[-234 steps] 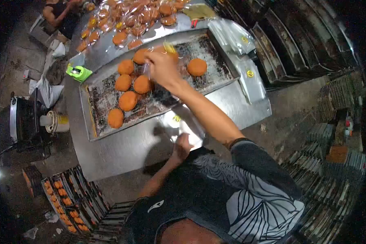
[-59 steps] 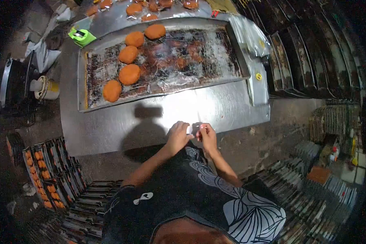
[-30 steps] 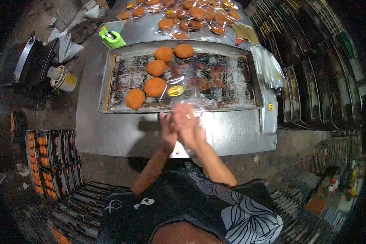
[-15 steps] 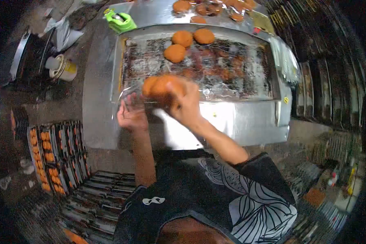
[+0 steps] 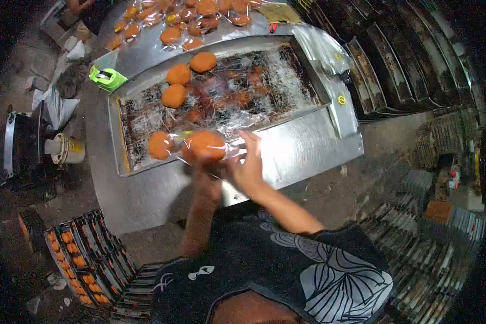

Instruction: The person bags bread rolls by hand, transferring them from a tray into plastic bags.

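A round orange-brown bun (image 5: 204,146) sits in a clear plastic bag over the near edge of the metal tray. My left hand (image 5: 206,182) is closed on the bun from below, with its fingers partly hidden and blurred. At the bag's right end, my right hand (image 5: 247,164) pinches the clear plastic bag (image 5: 232,148). Just left of the bagged bun is another bun (image 5: 160,146), at the tray's near left. Farther back on the tray lie several buns, among them one bun (image 5: 174,96) near the middle left.
The worn tray (image 5: 302,114) rests on a steel table (image 5: 146,202). A green tape dispenser (image 5: 108,79) stands at its left corner. Bagged buns (image 5: 170,35) are piled at the back. Racks of buns (image 5: 73,251) stand lower left, a white bucket (image 5: 70,149) left, dark trays (image 5: 383,70) right.
My right hand has moved from gripping the bun to the bag's end. My left hand, open before, is now under the bun. The view has turned, showing more of the bagged pile.
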### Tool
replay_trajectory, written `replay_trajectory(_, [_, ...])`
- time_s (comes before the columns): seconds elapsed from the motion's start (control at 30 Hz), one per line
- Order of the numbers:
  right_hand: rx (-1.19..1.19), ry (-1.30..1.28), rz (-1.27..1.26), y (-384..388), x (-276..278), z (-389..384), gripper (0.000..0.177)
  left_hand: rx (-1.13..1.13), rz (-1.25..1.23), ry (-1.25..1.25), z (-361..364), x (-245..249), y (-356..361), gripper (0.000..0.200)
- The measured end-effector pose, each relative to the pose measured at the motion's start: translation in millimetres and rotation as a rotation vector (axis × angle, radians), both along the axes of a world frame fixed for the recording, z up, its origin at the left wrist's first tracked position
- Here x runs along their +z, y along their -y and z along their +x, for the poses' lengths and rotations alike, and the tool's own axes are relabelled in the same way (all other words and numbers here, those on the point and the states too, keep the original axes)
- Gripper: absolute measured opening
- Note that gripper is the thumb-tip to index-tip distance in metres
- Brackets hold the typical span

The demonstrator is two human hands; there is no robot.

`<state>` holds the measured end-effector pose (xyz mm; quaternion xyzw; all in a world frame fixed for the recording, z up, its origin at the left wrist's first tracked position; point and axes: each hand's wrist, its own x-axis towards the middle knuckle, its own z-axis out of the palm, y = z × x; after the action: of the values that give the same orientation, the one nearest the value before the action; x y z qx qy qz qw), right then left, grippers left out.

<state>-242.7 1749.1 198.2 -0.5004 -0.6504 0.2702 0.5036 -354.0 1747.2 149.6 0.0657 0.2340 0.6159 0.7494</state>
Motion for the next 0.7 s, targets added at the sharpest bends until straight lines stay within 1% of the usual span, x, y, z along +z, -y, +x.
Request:
replay_trajectory(0.03, [0.083, 0.186, -0.048, -17, -8, 20, 0.037, -0.053, -0.027, -0.172, 11, 0, 14, 0.032])
replay_trajectory(0.07, [0.151, 0.094, -0.173, -37, -4, 36, 0.027, -0.114, -0.053, -0.340, 21, 1, 28, 0.023])
replay_trajectory(0.1, [0.226, 0.006, -0.287, -63, 2, 46, 0.018, -0.165, 0.306, -0.671, 33, -30, 36, 0.028])
replay_trajectory(0.13, [0.105, 0.024, -0.184, -90, 28, 43, 0.016, -0.076, 0.691, -1.122, 44, -62, 44, 0.033])
replay_trajectory(0.17, [-0.021, 0.041, -0.091, -113, 55, 38, 0.016, 0.140, 0.975, -1.399, 56, -94, 52, 0.039])
replay_trajectory(0.2, [0.001, 0.032, 0.088, -139, 63, 31, 0.021, -0.222, 0.535, -1.371, 70, -83, 67, 0.040])
replay_trajectory(0.23, [0.026, 0.031, 0.270, -157, 71, 25, 0.031, -0.018, 0.910, -1.801, 73, -104, 68, 0.030])
replay_trajectory(0.3, [0.102, 0.025, 0.371, -124, 81, 16, 0.057, -0.418, 0.975, -1.735, 68, -137, 69, 0.022])
replay_trajectory(0.33, [0.264, 0.106, 0.212, -97, 68, 28, 0.076, -0.406, 0.980, -1.747, 62, -136, 70, 0.022])
replay_trajectory(0.37, [0.324, 0.197, 0.210, -64, 40, 46, 0.071, -0.452, 0.803, -1.578, 58, -134, 68, 0.021])
replay_trajectory(0.4, [0.465, 0.073, -0.368, -19, 21, 68, 0.053, -0.488, 0.621, -1.395, 56, -131, 67, 0.020])
replay_trajectory(0.43, [0.586, 0.407, -0.783, 10, 19, 88, 0.031, -0.327, 0.804, -1.673, 54, -96, 69, 0.019])
replay_trajectory(0.47, [0.743, 0.142, -0.786, 40, -42, 111, 0.022, -0.406, 0.622, -1.597, 47, -79, 64, 0.020])
replay_trajectory(0.5, [0.804, 0.042, -0.818, 65, -59, 122, 0.021, -0.480, 0.447, -1.513, 45, -70, 60, 0.022])
replay_trajectory(0.53, [0.687, 0.077, -0.669, 73, -60, 119, 0.022, -0.465, 0.437, -1.512, 49, -69, 58, 0.022])
replay_trajectory(0.57, [0.569, 0.106, -0.529, 81, -63, 115, 0.023, -0.393, 0.419, -1.413, 55, -68, 63, 0.022])
replay_trajectory(0.6, [0.576, 0.125, -0.487, 79, -65, 118, 0.024, -0.321, 0.399, -1.314, 60, -67, 69, 0.022])
replay_trajectory(0.63, [0.594, 0.135, -0.485, 80, -59, 123, 0.024, -0.302, 0.388, -1.313, 66, -50, 69, 0.022])
replay_trajectory(0.67, [0.472, 0.285, -0.512, 81, -49, 129, 0.024, -0.417, 0.310, -1.429, 71, -21, 65, 0.022])
replay_trajectory(0.7, [0.347, 0.434, -0.538, 85, -43, 132, 0.024, -0.540, 0.220, -1.535, 74, -6, 66, 0.022])
